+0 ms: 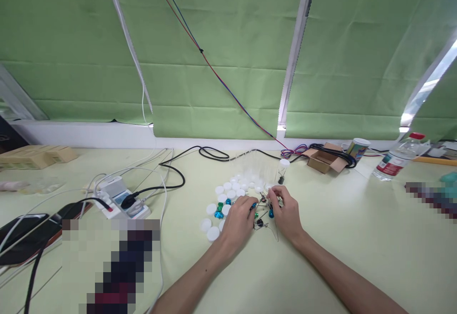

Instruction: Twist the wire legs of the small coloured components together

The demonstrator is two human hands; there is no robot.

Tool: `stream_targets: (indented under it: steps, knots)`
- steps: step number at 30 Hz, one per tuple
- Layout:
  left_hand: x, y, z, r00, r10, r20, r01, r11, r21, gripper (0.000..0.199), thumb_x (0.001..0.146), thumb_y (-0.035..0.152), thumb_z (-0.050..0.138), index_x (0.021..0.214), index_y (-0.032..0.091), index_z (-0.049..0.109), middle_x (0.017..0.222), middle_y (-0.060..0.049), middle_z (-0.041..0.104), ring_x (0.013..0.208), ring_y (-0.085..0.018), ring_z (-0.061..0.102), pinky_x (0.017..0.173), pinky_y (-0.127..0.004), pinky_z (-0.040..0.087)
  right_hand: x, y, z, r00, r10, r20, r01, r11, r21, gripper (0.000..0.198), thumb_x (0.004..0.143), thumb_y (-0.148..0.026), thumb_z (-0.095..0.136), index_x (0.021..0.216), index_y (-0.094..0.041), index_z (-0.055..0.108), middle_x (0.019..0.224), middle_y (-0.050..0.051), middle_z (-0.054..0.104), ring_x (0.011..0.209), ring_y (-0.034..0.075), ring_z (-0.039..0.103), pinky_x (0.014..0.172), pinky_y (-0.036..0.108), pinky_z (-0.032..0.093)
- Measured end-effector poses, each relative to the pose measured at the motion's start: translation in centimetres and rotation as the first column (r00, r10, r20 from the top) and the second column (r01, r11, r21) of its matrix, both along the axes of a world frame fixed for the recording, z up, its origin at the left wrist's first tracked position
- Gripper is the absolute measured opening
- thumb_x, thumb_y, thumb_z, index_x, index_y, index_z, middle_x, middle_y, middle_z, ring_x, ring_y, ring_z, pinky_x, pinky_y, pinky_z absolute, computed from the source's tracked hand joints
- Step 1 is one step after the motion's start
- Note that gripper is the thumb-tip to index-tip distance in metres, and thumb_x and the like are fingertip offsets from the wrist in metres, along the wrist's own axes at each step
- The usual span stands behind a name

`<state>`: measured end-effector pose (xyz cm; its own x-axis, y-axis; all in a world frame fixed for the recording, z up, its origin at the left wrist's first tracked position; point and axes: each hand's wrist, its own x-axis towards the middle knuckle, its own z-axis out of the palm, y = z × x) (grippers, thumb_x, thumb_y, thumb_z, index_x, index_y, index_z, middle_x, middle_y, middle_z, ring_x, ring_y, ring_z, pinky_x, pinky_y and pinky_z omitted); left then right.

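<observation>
My left hand (238, 219) is closed with its fingertips on a small blue piece (253, 205). Opposite it, my right hand (286, 211) is pinched together; what its fingers hold is too small to make out. Just under the right fingers is another blue piece (271, 213). Between the hands lie small dark parts with thin wire legs (260, 222). Left of my left hand are a green piece (220, 206) and a light-blue piece (218, 215), among several round white caps (213, 233). Clear tubes (252, 166) stand behind, partly hard to see.
A capped clear tube (283, 164) with a dark part stands behind my right hand. Further back are an open cardboard box (323, 161), a can (358, 149) and a water bottle (396, 159). Leftward, a power strip (123, 200) and cables (183, 176) lie on the table.
</observation>
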<state>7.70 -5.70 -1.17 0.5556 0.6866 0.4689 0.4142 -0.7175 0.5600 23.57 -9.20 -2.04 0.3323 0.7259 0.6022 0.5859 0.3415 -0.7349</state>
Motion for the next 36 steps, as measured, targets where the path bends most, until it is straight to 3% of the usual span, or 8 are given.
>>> stream_targets:
  steps: [13, 24, 36]
  knots:
    - [-0.2, 0.5, -0.2, 0.992, 0.098, -0.084, -0.101, 0.994, -0.029, 0.026, 0.087, 0.006, 0.044, 0.097, 0.018, 0.064, 0.091, -0.007, 0.064, 0.084, -0.021, 0.058, 0.074, -0.034, 0.046, -0.2, -0.3, 0.1, 1.0, 0.029, 0.012, -0.029, 0.999, -0.025, 0.019, 0.098, -0.033, 0.044, 0.088, -0.021, 0.054, 0.075, 0.001, 0.062, 0.069, 0.016, 0.06, 0.068, 0.027, 0.046]
    - [-0.2, 0.9, -0.2, 0.99, 0.127, 0.064, -0.121, 0.989, -0.082, 0.024, 0.088, 0.008, 0.046, 0.1, 0.02, 0.063, 0.102, -0.006, 0.061, 0.09, -0.02, 0.06, 0.074, -0.031, 0.048, 0.4, -0.4, -0.1, 0.992, 0.125, -0.023, -0.125, 0.992, -0.018, 0.013, 0.096, -0.031, 0.049, 0.092, -0.021, 0.056, 0.076, 0.0, 0.062, 0.073, 0.016, 0.061, 0.071, 0.026, 0.045]
    - [-0.2, 1.0, -0.2, 0.985, 0.119, 0.125, -0.117, 0.993, -0.025, 0.025, 0.086, 0.005, 0.047, 0.098, 0.02, 0.063, 0.1, -0.005, 0.063, 0.093, -0.019, 0.061, 0.078, -0.032, 0.048, 0.5, -0.2, -0.2, 0.979, 0.202, 0.011, -0.201, 0.978, -0.062, 0.012, 0.096, -0.031, 0.049, 0.099, -0.021, 0.054, 0.072, -0.001, 0.061, 0.068, 0.016, 0.059, 0.069, 0.027, 0.044]
